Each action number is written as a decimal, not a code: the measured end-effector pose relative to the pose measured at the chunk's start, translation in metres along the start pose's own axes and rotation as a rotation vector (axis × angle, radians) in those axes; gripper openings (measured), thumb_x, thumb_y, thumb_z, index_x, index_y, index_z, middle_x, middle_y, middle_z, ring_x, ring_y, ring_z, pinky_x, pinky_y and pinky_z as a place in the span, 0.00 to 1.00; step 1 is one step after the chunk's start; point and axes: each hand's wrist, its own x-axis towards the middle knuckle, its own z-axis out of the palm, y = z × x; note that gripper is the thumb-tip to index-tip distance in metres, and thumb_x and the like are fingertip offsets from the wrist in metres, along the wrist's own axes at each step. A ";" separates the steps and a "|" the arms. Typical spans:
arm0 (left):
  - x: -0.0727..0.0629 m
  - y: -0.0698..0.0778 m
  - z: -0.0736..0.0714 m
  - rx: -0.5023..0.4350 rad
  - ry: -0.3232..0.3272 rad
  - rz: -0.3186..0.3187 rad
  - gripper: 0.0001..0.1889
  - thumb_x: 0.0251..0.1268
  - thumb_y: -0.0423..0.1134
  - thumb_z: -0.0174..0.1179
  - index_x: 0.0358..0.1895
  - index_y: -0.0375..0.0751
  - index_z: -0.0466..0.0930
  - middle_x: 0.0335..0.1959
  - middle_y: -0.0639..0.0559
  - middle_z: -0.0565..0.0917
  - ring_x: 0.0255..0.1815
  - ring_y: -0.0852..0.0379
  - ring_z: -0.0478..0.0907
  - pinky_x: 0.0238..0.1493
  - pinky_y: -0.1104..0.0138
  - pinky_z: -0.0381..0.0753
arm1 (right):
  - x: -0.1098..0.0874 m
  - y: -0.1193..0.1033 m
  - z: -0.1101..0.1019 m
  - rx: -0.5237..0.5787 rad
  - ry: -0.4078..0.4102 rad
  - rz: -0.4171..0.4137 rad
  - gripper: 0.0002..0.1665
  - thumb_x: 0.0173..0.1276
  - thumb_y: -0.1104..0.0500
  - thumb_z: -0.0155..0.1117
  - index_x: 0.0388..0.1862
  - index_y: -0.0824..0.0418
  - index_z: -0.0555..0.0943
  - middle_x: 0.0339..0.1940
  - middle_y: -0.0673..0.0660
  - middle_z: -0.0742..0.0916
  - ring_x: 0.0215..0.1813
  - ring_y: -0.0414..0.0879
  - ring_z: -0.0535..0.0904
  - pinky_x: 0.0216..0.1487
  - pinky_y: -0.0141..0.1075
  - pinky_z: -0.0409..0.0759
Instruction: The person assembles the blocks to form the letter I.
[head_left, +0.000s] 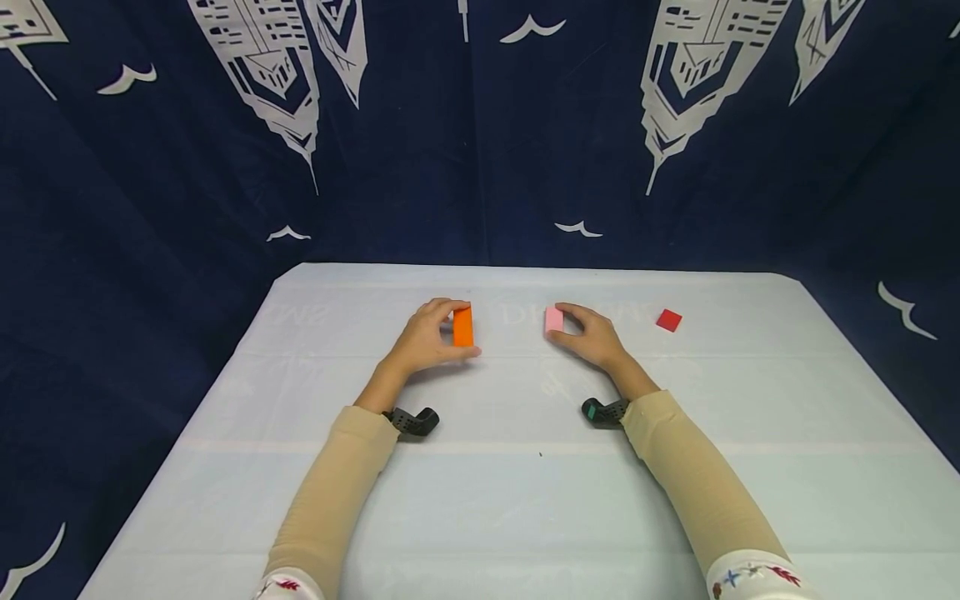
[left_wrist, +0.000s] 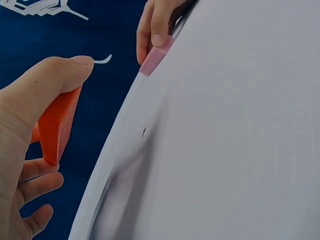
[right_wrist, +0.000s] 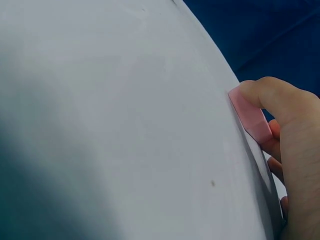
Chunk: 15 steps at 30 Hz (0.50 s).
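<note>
An orange block (head_left: 463,327), taller than it is wide in the head view, is pinched between the thumb and fingers of my left hand (head_left: 427,337). In the left wrist view that orange block (left_wrist: 57,122) shows between the thumb and the fingertips, its lower part free of the palm. My right hand (head_left: 596,337) pinches a smaller pink block (head_left: 553,320) between thumb and fingers. The right wrist view shows the pink block (right_wrist: 250,116) close to the tabletop; whether it touches the table I cannot tell. The two blocks are apart, facing each other.
A red block (head_left: 669,320) lies on the white table (head_left: 480,517), to the right of my right hand. Behind the table's far edge hangs a dark blue cloth (head_left: 480,150) with white drawings. Black straps with dark devices (head_left: 417,422) sit at both wrists.
</note>
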 end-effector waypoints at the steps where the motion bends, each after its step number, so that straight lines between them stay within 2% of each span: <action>1: 0.000 0.001 0.001 -0.005 -0.002 0.000 0.43 0.44 0.58 0.75 0.66 0.46 0.72 0.64 0.48 0.72 0.53 0.50 0.72 0.58 0.53 0.68 | 0.000 0.000 0.000 0.000 0.000 0.000 0.38 0.64 0.46 0.68 0.70 0.60 0.71 0.70 0.62 0.73 0.72 0.58 0.63 0.71 0.51 0.58; 7: 0.002 0.011 0.005 -0.042 -0.017 0.007 0.42 0.44 0.58 0.75 0.66 0.48 0.72 0.65 0.50 0.72 0.55 0.48 0.72 0.57 0.54 0.70 | 0.000 0.001 0.000 -0.009 -0.001 -0.004 0.38 0.64 0.46 0.67 0.70 0.60 0.71 0.70 0.63 0.73 0.72 0.58 0.63 0.71 0.51 0.58; 15: 0.003 0.021 0.012 -0.024 -0.033 0.041 0.42 0.44 0.59 0.74 0.66 0.48 0.73 0.64 0.50 0.72 0.55 0.49 0.73 0.60 0.53 0.68 | 0.001 0.000 0.000 -0.010 0.000 -0.001 0.38 0.64 0.46 0.67 0.70 0.60 0.71 0.70 0.62 0.73 0.72 0.58 0.64 0.71 0.51 0.58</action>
